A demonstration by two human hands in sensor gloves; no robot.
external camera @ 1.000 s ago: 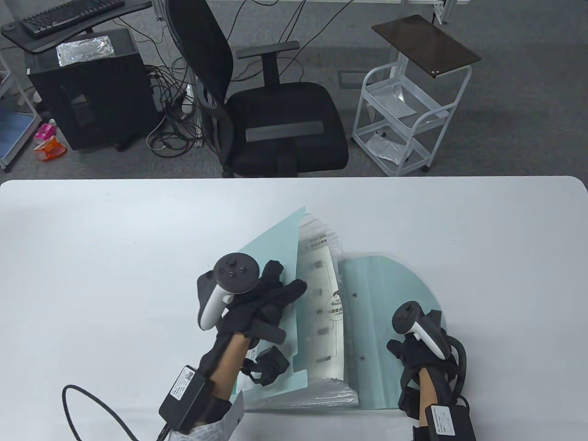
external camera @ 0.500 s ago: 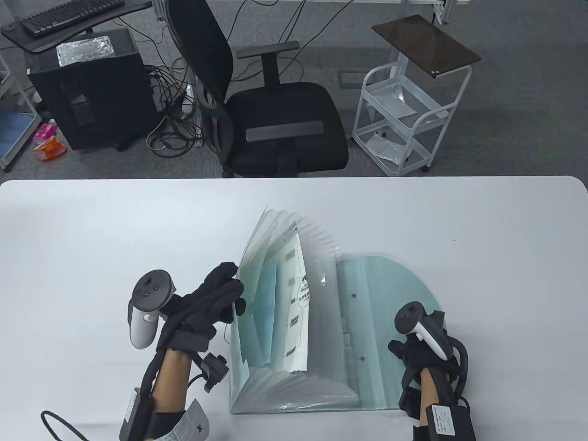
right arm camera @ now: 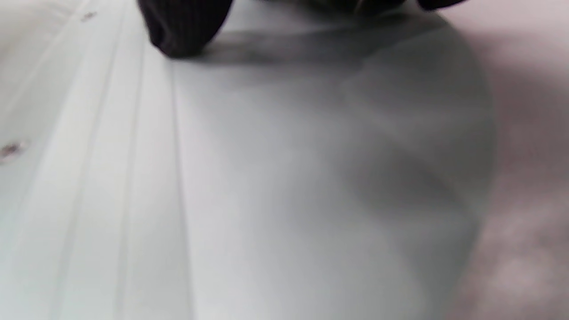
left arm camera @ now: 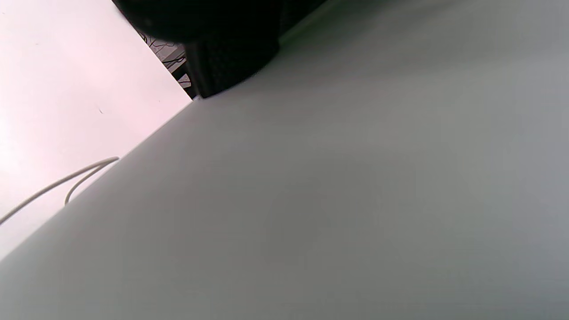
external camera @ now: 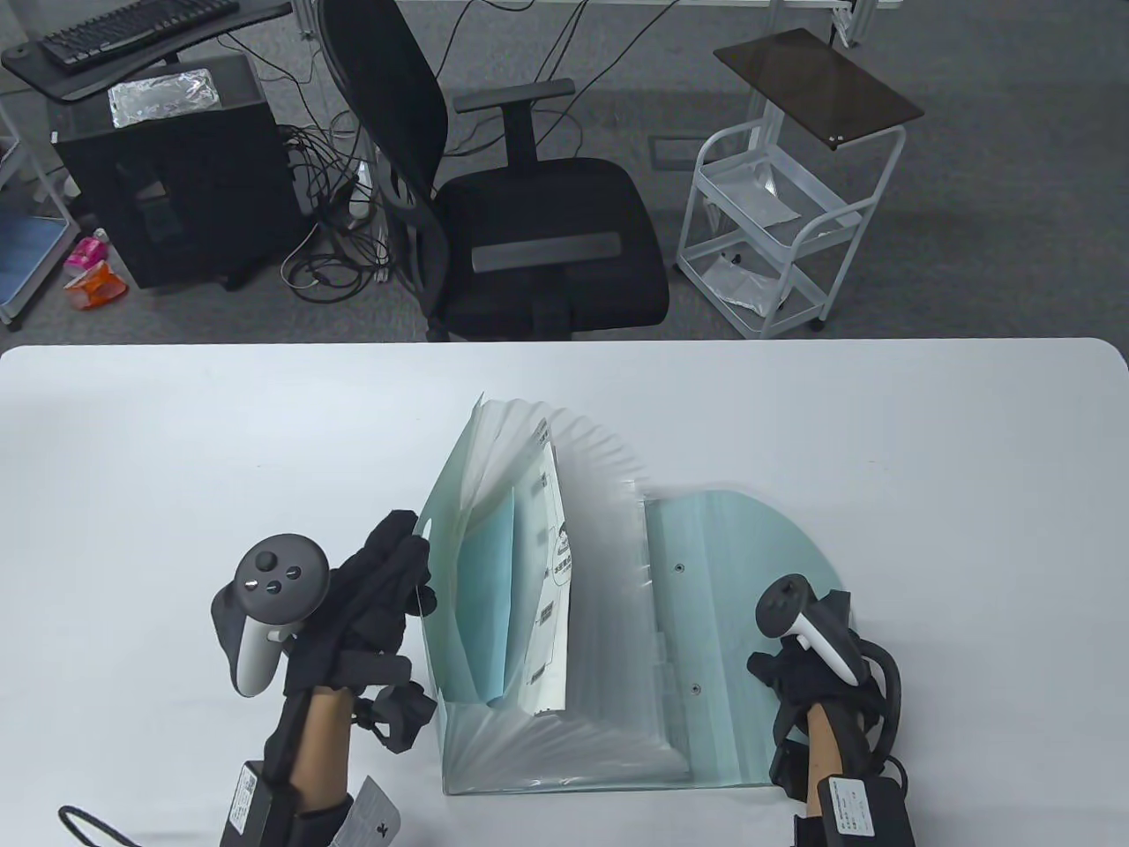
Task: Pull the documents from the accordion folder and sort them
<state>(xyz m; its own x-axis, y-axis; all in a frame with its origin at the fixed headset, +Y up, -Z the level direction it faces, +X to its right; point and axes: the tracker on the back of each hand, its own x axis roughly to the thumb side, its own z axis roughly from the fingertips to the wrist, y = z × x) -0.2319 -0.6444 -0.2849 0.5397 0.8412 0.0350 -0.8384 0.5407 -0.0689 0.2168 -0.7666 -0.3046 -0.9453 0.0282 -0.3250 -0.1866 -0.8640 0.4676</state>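
Note:
A pale green translucent accordion folder (external camera: 564, 670) stands fanned open at the table's middle. My left hand (external camera: 399, 565) grips the left edge of its front cover (external camera: 441, 565) and holds it tilted out to the left. In the left wrist view a black fingertip (left arm camera: 231, 66) lies against the grey cover (left arm camera: 355, 178). Inside the pockets stand a white printed sheet (external camera: 551, 573) and a blue-green sheet (external camera: 489, 600). My right hand (external camera: 785, 675) rests on the rounded flap (external camera: 741, 565), which lies flat on the right. A fingertip (right arm camera: 186, 31) touches the flap (right arm camera: 289, 178) in the right wrist view.
The white table (external camera: 176, 441) stretches to both sides of the folder. A black office chair (external camera: 529, 229) and a white trolley (external camera: 785, 229) stand beyond the far edge. A cable (external camera: 97, 816) trails from my left wrist at the near edge.
My left hand moved left, took the front cover's edge and pulled it open, fanning the pockets wider and exposing the sheets. My right hand stayed on the flap.

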